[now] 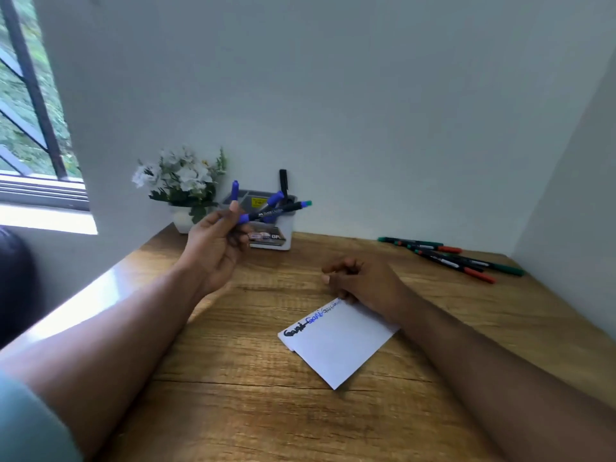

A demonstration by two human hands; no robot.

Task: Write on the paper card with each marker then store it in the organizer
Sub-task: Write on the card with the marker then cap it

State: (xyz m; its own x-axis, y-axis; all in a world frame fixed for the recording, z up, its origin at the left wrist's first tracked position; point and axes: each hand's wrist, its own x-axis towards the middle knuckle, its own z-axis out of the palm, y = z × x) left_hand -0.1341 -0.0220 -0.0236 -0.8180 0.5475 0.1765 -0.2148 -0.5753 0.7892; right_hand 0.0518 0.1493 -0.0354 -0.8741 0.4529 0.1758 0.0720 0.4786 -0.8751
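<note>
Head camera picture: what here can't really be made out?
- Words on the paper card: too small and blurred; the right hand covers the line's end.
- Organizer compartments: hidden by the left hand and its blue markers.
- Label print on the markers on the table: too small.

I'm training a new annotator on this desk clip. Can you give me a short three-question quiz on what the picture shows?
1. True or false: the left hand holds a blue marker near the organizer.
2. Which hand rests on the paper card? A) left B) right C) neither
3. Fill in: the loose markers lie on the desk to the person's ____.

Key: 1 true. 2 B, the right hand rests at the card's far corner. 3 right.
</note>
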